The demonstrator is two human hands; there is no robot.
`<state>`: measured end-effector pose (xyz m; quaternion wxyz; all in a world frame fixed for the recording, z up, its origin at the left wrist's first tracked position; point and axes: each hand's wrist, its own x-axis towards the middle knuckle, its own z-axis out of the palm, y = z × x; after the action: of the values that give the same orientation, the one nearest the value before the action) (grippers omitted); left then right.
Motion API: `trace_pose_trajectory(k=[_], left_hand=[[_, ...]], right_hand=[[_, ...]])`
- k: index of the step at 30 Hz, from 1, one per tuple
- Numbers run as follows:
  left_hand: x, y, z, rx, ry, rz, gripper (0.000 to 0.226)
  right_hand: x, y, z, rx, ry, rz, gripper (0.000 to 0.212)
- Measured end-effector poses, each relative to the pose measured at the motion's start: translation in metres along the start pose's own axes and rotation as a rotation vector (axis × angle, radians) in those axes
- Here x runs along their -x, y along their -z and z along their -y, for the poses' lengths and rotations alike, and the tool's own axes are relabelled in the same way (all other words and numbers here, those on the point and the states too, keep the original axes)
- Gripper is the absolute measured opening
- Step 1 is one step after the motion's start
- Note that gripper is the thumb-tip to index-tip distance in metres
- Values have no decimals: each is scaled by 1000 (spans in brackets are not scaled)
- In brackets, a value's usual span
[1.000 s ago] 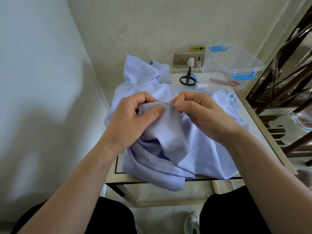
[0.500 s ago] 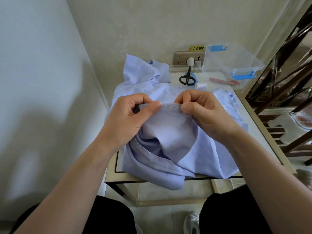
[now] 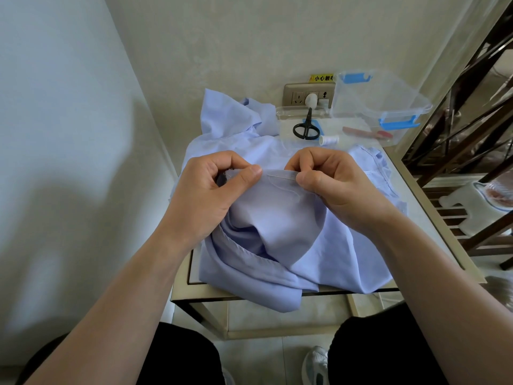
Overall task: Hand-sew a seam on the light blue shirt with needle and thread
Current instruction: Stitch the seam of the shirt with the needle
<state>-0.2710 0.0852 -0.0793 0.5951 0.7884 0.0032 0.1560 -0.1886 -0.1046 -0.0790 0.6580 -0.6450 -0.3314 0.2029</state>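
Your two hands are working at the center of the frame, over a light blue shirt (image 3: 277, 226) that is lying bunched on a small table (image 3: 181, 284), with one fold spilling over its near edge. Your left hand (image 3: 211, 195) is gripping a raised fold of the shirt, thumb pressing on top. Your right hand (image 3: 333, 184) is pinching the end of a thin needle (image 3: 281, 177) that is lying along the folded edge. A pale loop of thread (image 3: 290, 191) is curling just below it.

A second ago your thumbs were almost meeting; now the hands are sitting apart, with a stretch of the fold showing between them.

Toward the top of the frame, black scissors (image 3: 305, 129), a white spool (image 3: 329, 139) and a clear plastic box (image 3: 380, 104) are lying beyond the shirt.
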Motion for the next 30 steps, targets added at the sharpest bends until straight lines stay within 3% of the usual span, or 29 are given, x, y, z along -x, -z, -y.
trace_pose_trajectory(k=[12, 30], left_hand=[[0, 0, -1, -4, 9, -19, 13], [0, -2, -1, -129, -87, -58, 12]], right_hand=[[0, -2, 2, 61, 1, -28, 26], [0, -4, 0, 175, 37, -85, 22]])
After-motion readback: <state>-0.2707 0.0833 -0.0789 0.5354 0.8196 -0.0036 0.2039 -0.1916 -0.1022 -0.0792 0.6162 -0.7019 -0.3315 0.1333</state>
